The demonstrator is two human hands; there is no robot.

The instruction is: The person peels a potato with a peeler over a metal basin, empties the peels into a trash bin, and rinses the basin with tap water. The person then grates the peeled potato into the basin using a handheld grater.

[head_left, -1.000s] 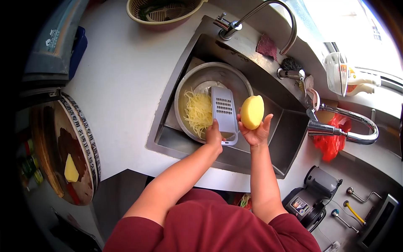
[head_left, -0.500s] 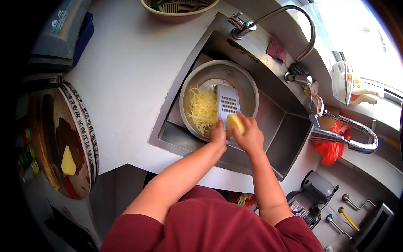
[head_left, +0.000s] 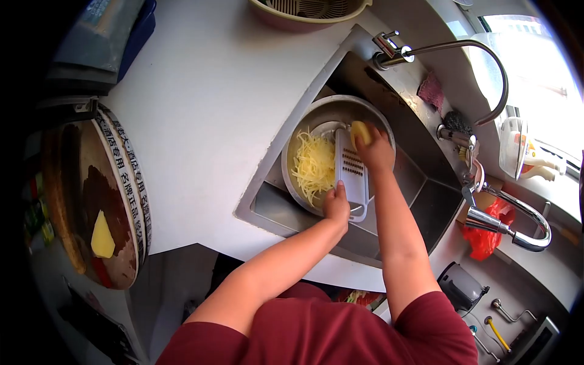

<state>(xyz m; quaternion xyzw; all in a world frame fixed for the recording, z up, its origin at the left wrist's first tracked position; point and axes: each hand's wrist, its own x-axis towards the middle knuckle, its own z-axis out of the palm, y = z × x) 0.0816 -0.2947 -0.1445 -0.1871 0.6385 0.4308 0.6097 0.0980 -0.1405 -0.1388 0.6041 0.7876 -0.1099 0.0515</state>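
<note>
A white grater [head_left: 351, 182] leans inside a round metal bowl [head_left: 291, 173] in the sink. My left hand [head_left: 337, 204] grips the grater's side near its lower end, thumb along the face. My right hand [head_left: 378, 152] is closed around a peeled potato [head_left: 360, 131], which is at the upper end of the grater, above the rows of holes. Pale yellow potato shreds [head_left: 315, 164] lie heaped in the bowl, left of the grater. Whether the potato touches the grater's face is hard to see.
The bowl stands in a steel sink [head_left: 277, 210] with a thin curved faucet [head_left: 450, 45] behind and a second faucet [head_left: 486, 222] at right. A cutting board [head_left: 115, 188] at left bears a potato piece [head_left: 102, 236]. A basket [head_left: 304, 23] stands at the back.
My right hand has slid the potato from the grater's lower end up to its upper end. My left hand keeps its hold. The whole view has shifted somewhat.
</note>
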